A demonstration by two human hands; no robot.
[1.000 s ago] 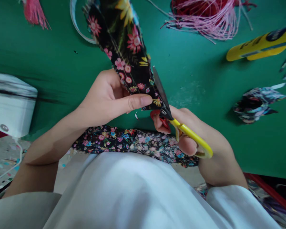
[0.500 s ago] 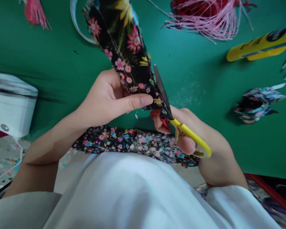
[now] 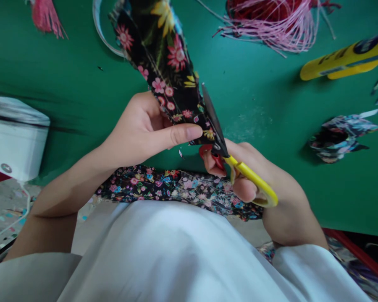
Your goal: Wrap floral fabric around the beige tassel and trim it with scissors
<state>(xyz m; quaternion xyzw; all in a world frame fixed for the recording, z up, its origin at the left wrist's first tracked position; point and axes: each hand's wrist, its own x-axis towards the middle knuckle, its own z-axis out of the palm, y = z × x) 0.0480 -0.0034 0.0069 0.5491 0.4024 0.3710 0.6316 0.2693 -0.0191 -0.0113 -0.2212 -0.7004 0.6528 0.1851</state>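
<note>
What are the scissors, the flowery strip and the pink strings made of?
The scissors' visible blade is dark, thin and straight-edged, so probably metal; the handles look like plastic, smooth and brightly coloured.
The flowery strip looks like printed fabric, with rough, uneven edges.
The pink strings look like thin thread or cord, loosely bundled; which fibre, I can't tell.

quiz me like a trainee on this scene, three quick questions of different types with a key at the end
1. Which hand holds the scissors?
2. True or false: the left hand has its thumb on the raised floral strip.
3. Which of these lies closest to the person's shirt?
A) yellow container
B) second floral piece
C) pink cords

Key
1. The right hand
2. True
3. B
</note>
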